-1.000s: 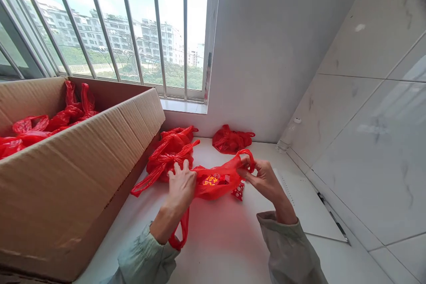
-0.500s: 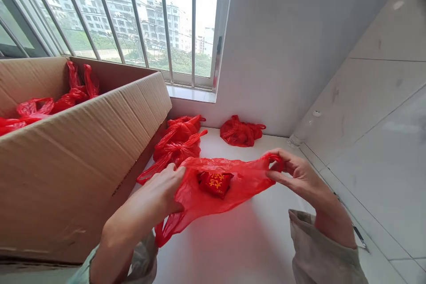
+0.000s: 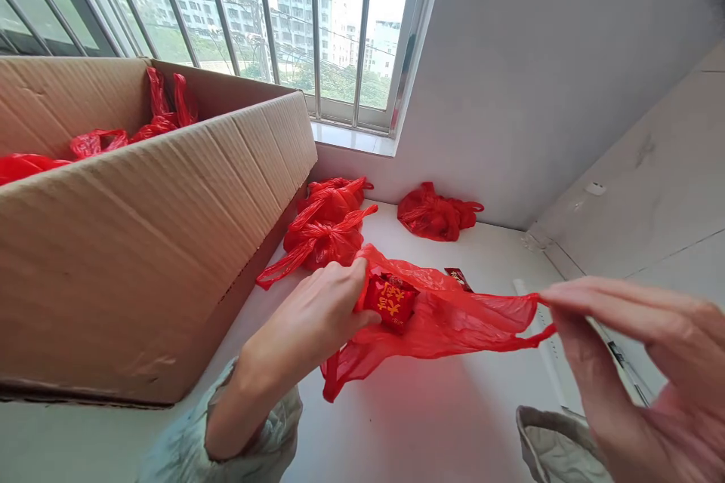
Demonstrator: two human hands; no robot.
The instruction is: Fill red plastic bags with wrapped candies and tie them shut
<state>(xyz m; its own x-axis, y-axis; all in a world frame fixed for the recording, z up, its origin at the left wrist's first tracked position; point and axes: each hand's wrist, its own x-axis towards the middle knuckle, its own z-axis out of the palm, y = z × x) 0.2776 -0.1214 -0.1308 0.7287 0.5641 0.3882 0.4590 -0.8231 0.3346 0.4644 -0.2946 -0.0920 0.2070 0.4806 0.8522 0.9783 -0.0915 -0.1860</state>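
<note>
A thin red plastic bag [image 3: 453, 328] is stretched sideways above the white surface. My left hand [image 3: 311, 313] is closed on the bag's left side, its thumb beside a shiny red packet [image 3: 390, 305] with yellow characters in the bag. Thumb and fingers of my right hand [image 3: 640, 351] pinch the bag's handle end at the right. Just behind the bag lies a small dark packet [image 3: 458, 278], partly hidden by it. Past my left hand sits a knotted red bag [image 3: 325, 241], with another knotted bag [image 3: 340, 196] behind it.
On the left stands a large open cardboard box [image 3: 141, 241] with several red bags inside. A further tied red bag [image 3: 436, 213] rests by the wall. A clear plastic bottle [image 3: 552, 223] is in the right corner. A barred window [image 3: 340, 38] is behind.
My right hand has moved right and nearer the camera, drawing the bag's handle out longer. My left hand appears farther right, close by the packet. The view has shifted, and the small dark packet now shows.
</note>
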